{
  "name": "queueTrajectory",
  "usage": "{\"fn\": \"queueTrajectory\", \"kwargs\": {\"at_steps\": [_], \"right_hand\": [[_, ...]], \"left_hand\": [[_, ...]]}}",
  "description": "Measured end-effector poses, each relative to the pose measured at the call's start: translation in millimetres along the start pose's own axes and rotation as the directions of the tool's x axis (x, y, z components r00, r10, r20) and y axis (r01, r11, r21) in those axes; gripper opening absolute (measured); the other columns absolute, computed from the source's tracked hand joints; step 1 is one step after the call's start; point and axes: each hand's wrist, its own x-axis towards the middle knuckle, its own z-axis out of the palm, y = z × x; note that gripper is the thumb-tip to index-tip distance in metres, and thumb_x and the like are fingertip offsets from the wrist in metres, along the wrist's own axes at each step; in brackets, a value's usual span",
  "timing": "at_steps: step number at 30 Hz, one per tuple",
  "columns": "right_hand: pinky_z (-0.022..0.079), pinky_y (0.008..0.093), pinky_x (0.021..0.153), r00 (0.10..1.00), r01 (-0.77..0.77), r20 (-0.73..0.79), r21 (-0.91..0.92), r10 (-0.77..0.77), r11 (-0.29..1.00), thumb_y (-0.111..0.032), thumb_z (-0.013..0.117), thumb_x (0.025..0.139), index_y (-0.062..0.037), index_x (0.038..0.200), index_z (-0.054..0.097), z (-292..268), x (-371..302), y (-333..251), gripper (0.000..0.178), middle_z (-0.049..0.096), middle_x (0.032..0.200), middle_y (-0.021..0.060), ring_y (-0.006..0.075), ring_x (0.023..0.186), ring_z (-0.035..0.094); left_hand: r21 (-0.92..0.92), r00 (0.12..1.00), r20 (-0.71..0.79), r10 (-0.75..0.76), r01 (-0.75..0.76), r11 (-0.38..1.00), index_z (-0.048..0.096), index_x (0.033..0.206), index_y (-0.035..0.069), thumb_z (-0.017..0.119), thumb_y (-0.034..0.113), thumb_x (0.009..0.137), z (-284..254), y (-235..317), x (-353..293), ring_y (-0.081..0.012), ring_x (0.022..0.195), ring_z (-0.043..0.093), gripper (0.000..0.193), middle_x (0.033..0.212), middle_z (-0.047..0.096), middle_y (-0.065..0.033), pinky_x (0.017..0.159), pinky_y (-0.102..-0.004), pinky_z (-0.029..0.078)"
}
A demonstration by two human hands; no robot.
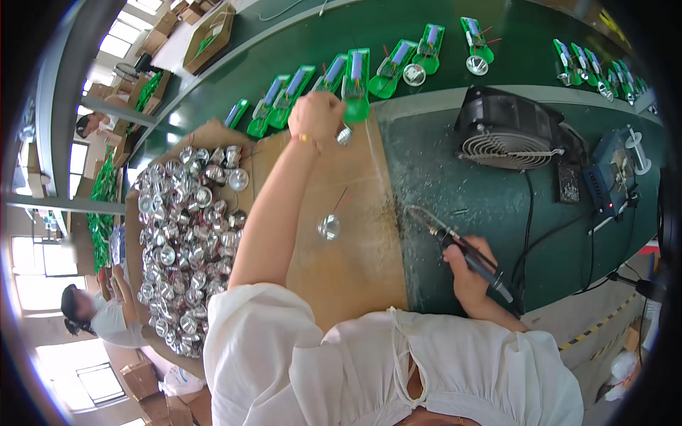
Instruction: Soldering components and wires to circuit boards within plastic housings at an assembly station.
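Curling around the dark, slim soldering iron [486, 272], the right hand [469, 278] is clamping its handle, the bent metal tip pointing toward the flat cardboard sheet [355, 273]. The left hand [312, 117] is bending its fingers beside a smooth green casing [357, 108] and a shiny reflector [344, 135]; whether they are pinching either, I cannot tell. A wired mirrored dome [329, 227] is lying mid-sheet, bare board surrounding it. Leftward, silvery domes [186, 248] are heaping up; rightward, crumb-strewn bench [426, 153] is stretching toward a ring-grilled fan [508, 128].

Left hand [316, 116] reaches far forward, apparently curled; right hand [470, 270] grips closer in.
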Motion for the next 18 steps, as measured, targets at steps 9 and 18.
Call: {"fn": "queueTrajectory", "kwargs": {"at_steps": [9,18], "right_hand": [[0.042,0.0228,0.055,0.997,-0.009,0.077,-0.001,0.009,1.0,-0.005,0.065,0.079,-0.001,0.09,0.057,-5,6,-7,0.014,0.057,0.073,0.0046,0.0083,0.061,0.052],[0.043,0.0234,0.058,0.999,-0.041,0.015,0.0,0.041,0.999,-0.006,0.066,0.079,-0.0004,0.089,0.057,-4,5,-1,0.015,0.059,0.073,0.0048,0.0087,0.063,0.052]], "left_hand": [[0.371,0.889,-0.178,0.422,-0.336,0.865,0.067,0.086,0.011,0.066,0.027,0.073,59,44,68,-0.0255,0.103,0.047,0.021,0.101,0.053,-0.0064,0.087,-0.04,0.039],[0.203,0.917,-0.099,0.387,-0.362,0.91,0.066,0.068,0.009,0.059,0.015,0.067,24,15,-44,-0.0297,0.106,0.044,0.01,0.101,0.053,-0.0075,0.088,-0.043,0.035]]}}
